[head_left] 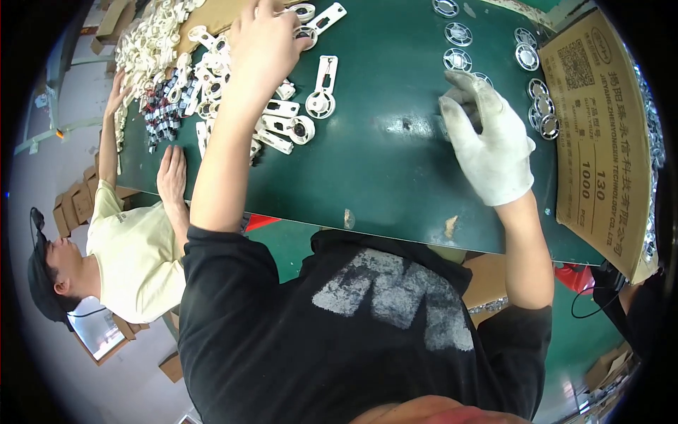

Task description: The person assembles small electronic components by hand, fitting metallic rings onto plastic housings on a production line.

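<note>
My left hand (265,46), bare, reaches to the far edge; its thumb and forefinger close around the ring end of a white plastic handle (328,18). Its other fingertips are partly hidden. A similar white handle (325,78) with a round end lies nearer, separate from the pile of white parts (279,124) beside my left forearm. My right hand (491,138), in a white glove, hovers above the table's right half. Its thumb and fingers are apart, and I see nothing between them. Just past its fingers lie several silver spoked discs (458,58).
A printed cardboard box (600,141) stands along the right edge of the green table (395,177), with more discs (544,106) beside it. At left lie dark small parts (166,106) and a heap of white pieces (152,42). A co-worker (134,247) works there, hands on the table.
</note>
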The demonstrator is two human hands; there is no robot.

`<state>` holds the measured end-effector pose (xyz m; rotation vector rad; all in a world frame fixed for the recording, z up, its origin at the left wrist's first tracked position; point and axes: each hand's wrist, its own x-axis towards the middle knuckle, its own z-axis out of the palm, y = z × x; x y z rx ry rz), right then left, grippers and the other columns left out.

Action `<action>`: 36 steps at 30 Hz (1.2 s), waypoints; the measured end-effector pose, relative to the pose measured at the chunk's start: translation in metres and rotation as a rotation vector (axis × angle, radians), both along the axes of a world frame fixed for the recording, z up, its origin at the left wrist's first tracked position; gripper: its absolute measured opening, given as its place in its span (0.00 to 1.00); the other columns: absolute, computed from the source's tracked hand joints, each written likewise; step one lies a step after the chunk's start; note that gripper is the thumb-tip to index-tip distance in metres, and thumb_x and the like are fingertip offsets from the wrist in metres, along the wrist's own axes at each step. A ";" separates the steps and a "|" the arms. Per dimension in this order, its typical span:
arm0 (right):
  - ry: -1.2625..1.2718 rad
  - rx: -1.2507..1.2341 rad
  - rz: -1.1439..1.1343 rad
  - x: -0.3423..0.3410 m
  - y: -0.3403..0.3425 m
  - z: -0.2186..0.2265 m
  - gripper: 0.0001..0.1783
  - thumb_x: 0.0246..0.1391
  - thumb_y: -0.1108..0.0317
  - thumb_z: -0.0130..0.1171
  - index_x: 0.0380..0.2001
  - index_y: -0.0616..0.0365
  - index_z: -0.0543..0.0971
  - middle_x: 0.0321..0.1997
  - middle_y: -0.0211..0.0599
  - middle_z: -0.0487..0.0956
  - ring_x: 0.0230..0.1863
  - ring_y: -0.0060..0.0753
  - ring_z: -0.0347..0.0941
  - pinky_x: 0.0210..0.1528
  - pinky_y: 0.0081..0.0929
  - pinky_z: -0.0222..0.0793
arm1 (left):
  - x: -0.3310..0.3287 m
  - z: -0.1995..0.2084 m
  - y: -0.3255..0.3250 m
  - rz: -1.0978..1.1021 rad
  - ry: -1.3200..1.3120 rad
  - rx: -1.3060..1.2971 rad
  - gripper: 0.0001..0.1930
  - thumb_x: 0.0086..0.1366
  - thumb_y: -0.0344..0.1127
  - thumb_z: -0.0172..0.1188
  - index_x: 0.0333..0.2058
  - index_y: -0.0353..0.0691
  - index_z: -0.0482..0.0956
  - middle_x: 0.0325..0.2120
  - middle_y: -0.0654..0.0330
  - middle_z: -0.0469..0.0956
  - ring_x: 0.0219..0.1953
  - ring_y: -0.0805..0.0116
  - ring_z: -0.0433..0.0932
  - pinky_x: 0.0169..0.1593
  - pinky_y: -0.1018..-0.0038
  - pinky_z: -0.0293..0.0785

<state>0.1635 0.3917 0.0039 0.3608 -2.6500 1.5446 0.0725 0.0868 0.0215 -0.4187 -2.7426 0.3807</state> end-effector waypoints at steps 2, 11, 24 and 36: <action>0.391 0.083 0.005 -0.006 0.001 -0.008 0.22 0.54 0.72 0.67 0.54 0.58 0.80 0.43 0.37 0.82 0.42 0.40 0.80 0.48 0.33 0.78 | 0.007 0.008 0.003 -0.190 0.066 0.179 0.16 0.60 0.40 0.71 0.44 0.40 0.84 0.50 0.57 0.80 0.55 0.51 0.76 0.58 0.57 0.72; 0.538 0.467 -0.132 -0.031 0.042 0.007 0.17 0.53 0.72 0.69 0.48 0.56 0.83 0.35 0.36 0.84 0.36 0.37 0.81 0.43 0.31 0.77 | 0.058 0.006 0.138 -0.475 -0.229 1.085 0.19 0.61 0.27 0.69 0.51 0.38 0.77 0.41 0.53 0.82 0.33 0.62 0.83 0.37 0.70 0.80; 0.099 -0.046 -0.364 -0.038 0.050 0.004 0.11 0.59 0.67 0.67 0.43 0.61 0.84 0.38 0.37 0.86 0.39 0.25 0.81 0.44 0.24 0.75 | 0.035 -0.046 0.169 -0.733 -0.212 0.552 0.26 0.55 0.40 0.74 0.53 0.50 0.80 0.49 0.66 0.81 0.47 0.58 0.76 0.52 0.64 0.79; -0.042 0.347 -0.168 -0.021 0.026 0.010 0.22 0.59 0.58 0.68 0.52 0.58 0.83 0.38 0.37 0.87 0.38 0.21 0.81 0.45 0.23 0.75 | 0.094 -0.046 0.112 -0.342 -0.017 0.475 0.32 0.39 0.63 0.78 0.28 0.43 0.76 0.28 0.62 0.71 0.34 0.61 0.72 0.41 0.65 0.63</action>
